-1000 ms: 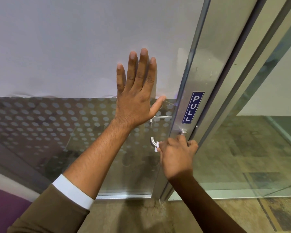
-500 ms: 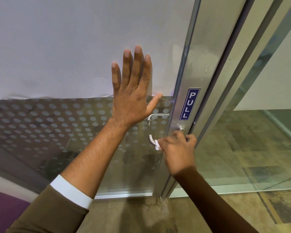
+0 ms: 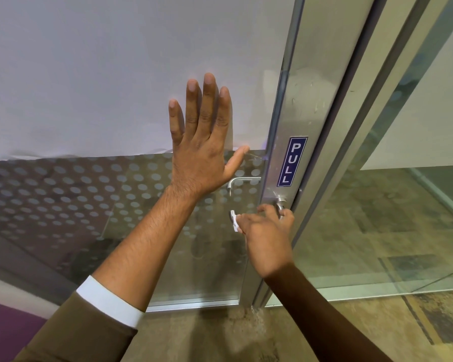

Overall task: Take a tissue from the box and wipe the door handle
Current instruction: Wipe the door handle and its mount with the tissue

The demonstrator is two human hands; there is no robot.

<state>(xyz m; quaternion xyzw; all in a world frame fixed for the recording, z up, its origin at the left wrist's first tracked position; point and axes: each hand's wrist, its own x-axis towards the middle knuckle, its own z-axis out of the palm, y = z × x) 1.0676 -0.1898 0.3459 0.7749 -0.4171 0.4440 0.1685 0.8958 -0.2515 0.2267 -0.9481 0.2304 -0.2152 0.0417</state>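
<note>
A silver lever door handle (image 3: 232,214) sticks out from the metal door frame, below a blue PULL sticker (image 3: 292,161). My right hand (image 3: 266,239) is closed over the handle, pressing a small white tissue (image 3: 236,223) against it; only a corner of the tissue shows at the left of my fingers. Most of the handle is hidden under that hand. My left hand (image 3: 203,147) lies flat against the glass door, fingers spread and pointing up, just left of the frame. The tissue box is out of view.
The glass door (image 3: 115,205) carries a frosted upper film and a dotted band below. A second handle (image 3: 242,181) shows through the glass on the far side. The metal frame (image 3: 322,126) runs diagonally to the right, with a glass side panel (image 3: 377,218) and patterned floor beyond.
My right hand has shifted slightly along the handle with the tissue. The left hand stays flat on the glass. The view itself has drifted a little.
</note>
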